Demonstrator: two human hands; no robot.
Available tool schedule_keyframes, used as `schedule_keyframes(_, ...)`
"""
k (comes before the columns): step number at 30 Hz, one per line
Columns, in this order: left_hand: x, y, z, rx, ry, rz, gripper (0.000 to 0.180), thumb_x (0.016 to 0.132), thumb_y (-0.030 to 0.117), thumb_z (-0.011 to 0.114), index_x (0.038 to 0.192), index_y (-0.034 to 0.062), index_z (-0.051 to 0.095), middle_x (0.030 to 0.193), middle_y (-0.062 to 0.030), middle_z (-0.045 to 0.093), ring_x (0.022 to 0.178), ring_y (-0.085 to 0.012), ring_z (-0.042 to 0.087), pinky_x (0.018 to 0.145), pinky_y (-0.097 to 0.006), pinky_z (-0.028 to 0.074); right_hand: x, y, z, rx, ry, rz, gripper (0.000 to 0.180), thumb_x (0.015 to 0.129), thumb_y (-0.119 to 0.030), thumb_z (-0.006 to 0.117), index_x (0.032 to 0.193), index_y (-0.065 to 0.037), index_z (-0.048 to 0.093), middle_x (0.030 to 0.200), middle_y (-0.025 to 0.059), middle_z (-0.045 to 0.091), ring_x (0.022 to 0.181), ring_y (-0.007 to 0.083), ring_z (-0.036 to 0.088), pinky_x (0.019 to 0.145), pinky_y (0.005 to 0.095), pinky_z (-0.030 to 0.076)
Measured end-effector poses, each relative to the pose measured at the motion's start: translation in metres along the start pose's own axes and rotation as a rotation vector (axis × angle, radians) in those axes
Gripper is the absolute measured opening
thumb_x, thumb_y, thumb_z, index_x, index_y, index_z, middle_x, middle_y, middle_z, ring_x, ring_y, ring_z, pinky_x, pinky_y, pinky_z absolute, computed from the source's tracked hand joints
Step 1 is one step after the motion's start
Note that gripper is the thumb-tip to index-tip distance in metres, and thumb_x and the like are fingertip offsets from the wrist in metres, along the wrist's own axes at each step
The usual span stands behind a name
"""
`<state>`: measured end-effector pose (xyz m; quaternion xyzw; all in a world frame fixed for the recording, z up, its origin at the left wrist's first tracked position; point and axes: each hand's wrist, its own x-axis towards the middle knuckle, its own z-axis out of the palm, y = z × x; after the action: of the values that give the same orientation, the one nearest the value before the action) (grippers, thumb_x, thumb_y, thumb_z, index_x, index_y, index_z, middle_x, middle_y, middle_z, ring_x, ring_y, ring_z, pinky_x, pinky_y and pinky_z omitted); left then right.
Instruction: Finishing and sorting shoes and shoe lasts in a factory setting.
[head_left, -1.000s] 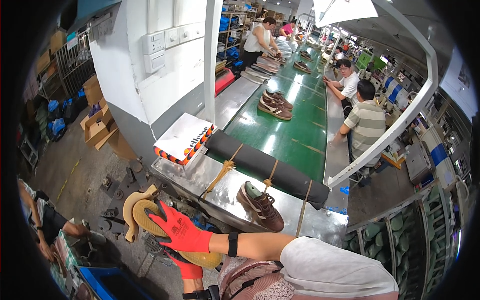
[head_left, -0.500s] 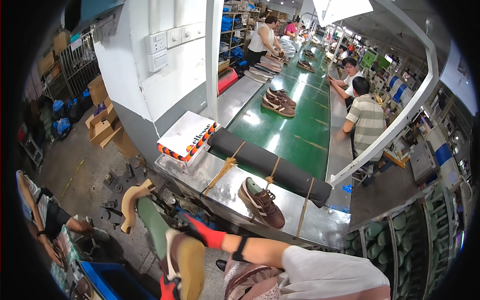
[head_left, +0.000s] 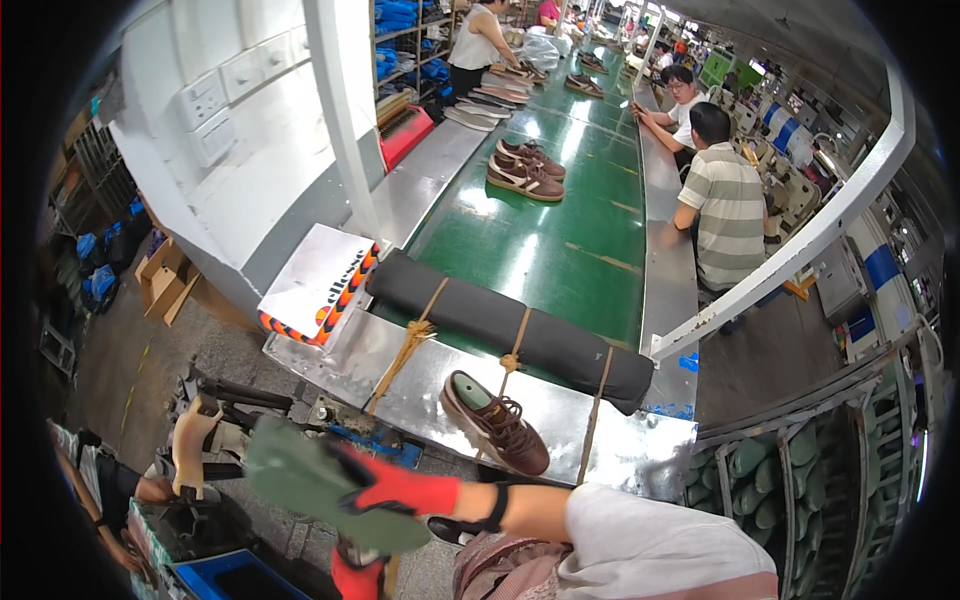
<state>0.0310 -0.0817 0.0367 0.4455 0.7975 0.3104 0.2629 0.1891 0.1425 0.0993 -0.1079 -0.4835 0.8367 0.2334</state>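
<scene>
A green last (head_left: 308,487) is held in the right grip (head_left: 400,486); the left grip's (head_left: 356,577) hold, below, cannot be made out.

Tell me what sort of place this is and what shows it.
Most likely a shoe factory: brown shoes sit on a long green belt, people are stationed along its sides, and a rack at the right holds many green foot-shaped forms.

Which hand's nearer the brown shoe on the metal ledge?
Right. The right hand, on the green last, is left of and slightly below the brown shoe in the picture; the left hand is farther off, lower, near the bottom edge.
</scene>
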Motion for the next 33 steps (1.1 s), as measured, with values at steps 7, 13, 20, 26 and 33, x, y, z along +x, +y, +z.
schedule_keyframes(7, 0.185, 0.069, 0.147, 0.226, 0.334, 0.091, 0.086, 0.071, 0.018, 0.085, 0.142, -0.0042, 0.041, 0.141, -0.0250, 0.047, 0.136, -0.0394, 0.041, 0.113, -0.045, 0.035, -0.165, -0.031, -0.178, -1.018, 1.040, -0.163, 0.125, 0.058, -0.034, 0.094, 0.154, 0.000, 0.021, 0.146, 0.0211, 0.039, 0.134, 0.0355, 0.045, 0.107, 0.0429, 0.043)
schedule_keyframes(13, 0.200, 0.111, 0.207, 0.202, 0.228, 0.053, 0.098, 0.077, 0.022, 0.080, 0.152, -0.0055, 0.023, 0.152, -0.0287, 0.033, 0.142, -0.0427, 0.030, 0.120, -0.048, 0.023, -0.261, 0.016, -0.241, -1.438, 1.373, 0.650, 0.096, 0.070, -0.035, 0.081, 0.148, -0.006, 0.034, 0.134, 0.0222, 0.042, 0.125, 0.0412, 0.043, 0.102, 0.0494, 0.040)
schedule_keyframes(20, 0.121, 0.190, 0.318, -0.374, -0.051, -0.156, 0.114, 0.062, 0.015, 0.091, 0.151, -0.0031, 0.022, 0.148, -0.0224, 0.037, 0.138, -0.0348, 0.039, 0.116, -0.041, 0.031, -0.277, 0.025, -0.244, -1.491, 1.199, 0.560, 0.084, 0.076, -0.039, 0.076, 0.144, -0.004, 0.041, 0.135, 0.0279, 0.042, 0.123, 0.0441, 0.044, 0.101, 0.0517, 0.041)
schedule_keyframes(26, 0.129, 0.197, 0.275, -0.817, -0.060, -0.396, 0.080, 0.073, 0.007, 0.084, 0.139, 0.0017, 0.038, 0.126, -0.0135, 0.055, 0.111, -0.0245, 0.057, 0.093, -0.038, 0.050, -0.246, -0.015, -0.218, -1.373, 1.316, 0.094, 0.084, 0.078, -0.028, 0.076, 0.146, -0.001, 0.035, 0.142, 0.0252, 0.041, 0.133, 0.0430, 0.038, 0.114, 0.0466, 0.031)
schedule_keyframes(33, 0.076, 0.113, 0.166, -1.727, -0.339, -0.422, 0.051, 0.095, 0.022, 0.065, 0.141, 0.0094, 0.046, 0.122, -0.0034, 0.060, 0.109, -0.0160, 0.059, 0.091, -0.032, 0.050, -0.113, -0.011, -0.123, 0.114, 0.661, 0.195, 0.065, 0.099, -0.040, 0.054, 0.151, -0.007, 0.033, 0.135, 0.0108, 0.051, 0.122, 0.0224, 0.051, 0.104, 0.0362, 0.041)
